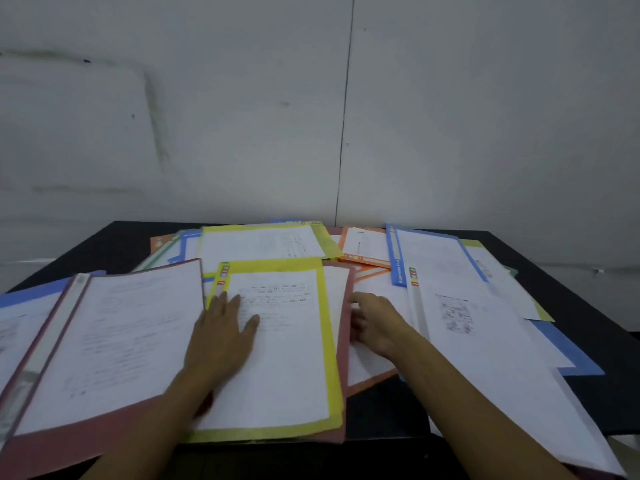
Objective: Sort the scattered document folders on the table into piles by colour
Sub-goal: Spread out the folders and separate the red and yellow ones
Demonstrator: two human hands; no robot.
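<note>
On the black table (381, 410), folders lie overlapped: two yellow, two red, at least two orange and three blue (overlap may hide more). Left hand (221, 337) lies flat, fingers straight, on the near yellow folder (330, 358), which rests on a red folder (343, 341). Right hand (377, 323) curls its fingers at that red folder's right edge; whether it pinches cannot be told. Spine labels and page print are too blurred to read.

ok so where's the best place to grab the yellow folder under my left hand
Probably the right long edge of the yellow folder, from the right: it lies flat on a red folder, the left hand covers its spine side, and the right hand is beside that free edge. Slide fingers under, thumb on top.
</note>
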